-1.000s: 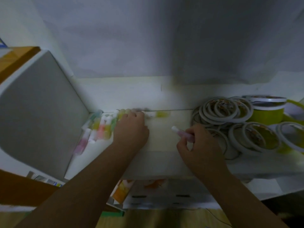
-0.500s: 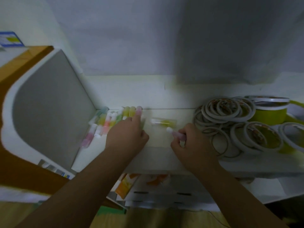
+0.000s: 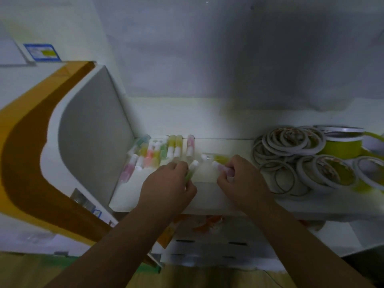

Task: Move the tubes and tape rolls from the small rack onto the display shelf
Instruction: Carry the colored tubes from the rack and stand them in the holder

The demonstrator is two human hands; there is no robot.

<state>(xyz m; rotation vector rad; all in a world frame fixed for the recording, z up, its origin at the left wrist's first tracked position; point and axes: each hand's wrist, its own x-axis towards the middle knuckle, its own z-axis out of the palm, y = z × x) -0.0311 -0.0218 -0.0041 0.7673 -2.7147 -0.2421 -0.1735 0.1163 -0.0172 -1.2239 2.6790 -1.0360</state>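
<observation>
Head view, left hand grip pinching green tube, right hand pinching pink tube

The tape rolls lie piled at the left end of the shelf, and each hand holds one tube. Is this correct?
Not quite. The head view shows the tape rolls piled at the right end of the shelf, not the left. The rest holds: left hand and right hand each hold one tube.

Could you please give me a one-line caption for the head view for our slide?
Left hand grips a green tube, right hand a pink tube, above the shelf beside tape rolls.
</observation>
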